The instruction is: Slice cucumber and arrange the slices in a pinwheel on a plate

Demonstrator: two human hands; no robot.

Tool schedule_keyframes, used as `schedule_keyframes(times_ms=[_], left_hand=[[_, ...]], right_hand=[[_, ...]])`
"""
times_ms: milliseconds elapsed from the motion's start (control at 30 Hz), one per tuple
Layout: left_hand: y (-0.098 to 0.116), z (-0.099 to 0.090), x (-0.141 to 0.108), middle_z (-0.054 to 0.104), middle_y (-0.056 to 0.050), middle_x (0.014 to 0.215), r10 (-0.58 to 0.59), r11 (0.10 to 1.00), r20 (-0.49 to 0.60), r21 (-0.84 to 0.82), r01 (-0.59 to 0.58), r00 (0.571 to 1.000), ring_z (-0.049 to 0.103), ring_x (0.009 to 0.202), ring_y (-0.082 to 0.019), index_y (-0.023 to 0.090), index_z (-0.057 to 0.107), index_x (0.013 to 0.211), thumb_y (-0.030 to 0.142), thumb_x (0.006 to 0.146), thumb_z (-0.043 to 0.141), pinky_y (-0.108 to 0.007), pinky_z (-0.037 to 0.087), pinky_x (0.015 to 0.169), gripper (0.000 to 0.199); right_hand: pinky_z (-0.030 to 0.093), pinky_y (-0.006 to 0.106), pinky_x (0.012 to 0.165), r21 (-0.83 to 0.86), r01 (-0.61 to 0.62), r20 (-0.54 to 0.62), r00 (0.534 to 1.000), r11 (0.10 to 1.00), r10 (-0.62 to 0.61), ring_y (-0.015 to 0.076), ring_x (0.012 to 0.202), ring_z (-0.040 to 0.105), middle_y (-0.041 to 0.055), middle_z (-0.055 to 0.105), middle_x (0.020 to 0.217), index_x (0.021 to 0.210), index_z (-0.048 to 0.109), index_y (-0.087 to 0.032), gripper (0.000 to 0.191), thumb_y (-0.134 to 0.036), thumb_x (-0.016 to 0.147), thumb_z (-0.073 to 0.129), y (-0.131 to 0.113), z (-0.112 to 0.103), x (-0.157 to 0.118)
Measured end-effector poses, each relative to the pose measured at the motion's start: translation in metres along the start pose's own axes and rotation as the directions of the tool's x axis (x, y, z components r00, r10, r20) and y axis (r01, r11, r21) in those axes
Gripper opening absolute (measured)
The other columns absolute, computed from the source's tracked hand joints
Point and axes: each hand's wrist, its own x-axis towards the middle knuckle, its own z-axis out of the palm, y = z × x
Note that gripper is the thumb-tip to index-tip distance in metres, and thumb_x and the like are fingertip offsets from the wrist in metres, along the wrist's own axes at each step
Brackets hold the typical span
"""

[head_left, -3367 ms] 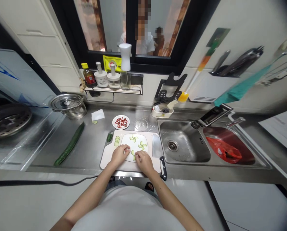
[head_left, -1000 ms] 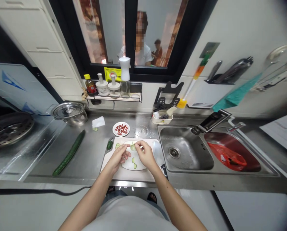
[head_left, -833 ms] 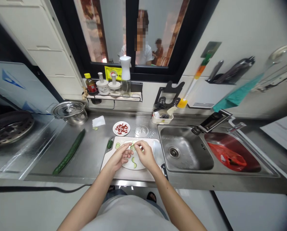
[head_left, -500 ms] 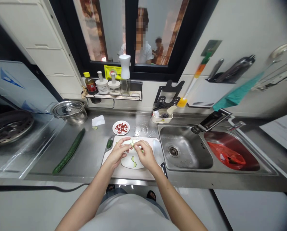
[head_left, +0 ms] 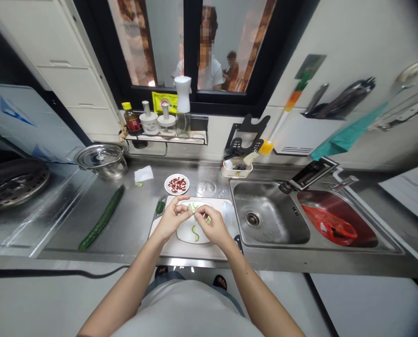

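Observation:
Over a white plate, my left hand and my right hand meet fingertip to fingertip. Both are closed in a pinch on thin, pale green cucumber slices, partly hidden by the fingers. Curved cucumber slices with dark green edges lie on the plate below, and more show behind my right fingers. The plate rests on a cutting board. At the board's right side lies a knife with a black handle. A cut cucumber piece sits at its upper left corner.
A long cucumber lies on the steel counter at left. Behind the board stands a small plate of chopped red pieces. A lidded pot is at back left. The double sink at right holds a red bag.
My hands stay over the plate, with only a slight shift of the fingers around the cucumber slices. The whole view has moved a little.

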Motion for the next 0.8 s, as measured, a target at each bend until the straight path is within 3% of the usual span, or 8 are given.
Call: schedule_keyframes(times_ms=[433, 800], left_hand=[[0.015, 0.005, -0.007, 0.053, 0.005, 0.069, 0.114, 0.990, 0.021, 0.080, -0.115, 0.993, 0.051, 0.064, -0.008, 0.018, 0.050, 0.116, 0.031, 0.071, 0.070, -0.019, 0.038, 0.064, 0.050], [0.011, 0.005, -0.005, 0.053, 0.004, 0.072, 0.186, 0.967, 0.012, 0.176, -0.186, 0.982, 0.048, 0.063, -0.007, 0.018, 0.052, 0.116, 0.024, 0.074, 0.067, -0.019, 0.037, 0.063, 0.046]], right_hand=[[0.042, 0.023, 0.062, 0.185, -0.105, 0.012, 0.994, 0.977, 0.104, 0.0109, 0.064, 0.054, -0.0023, 0.060, 0.066, 0.072, 0.058, -0.019, 0.012, -0.027, 0.080, 0.054, -0.008, 0.000, 0.006], [0.042, 0.024, 0.062, 0.282, -0.181, 0.015, 0.983, 0.942, 0.185, 0.0110, 0.063, 0.054, -0.0027, 0.058, 0.064, 0.069, 0.058, -0.018, 0.011, -0.027, 0.076, 0.057, -0.006, 0.003, 0.007]])
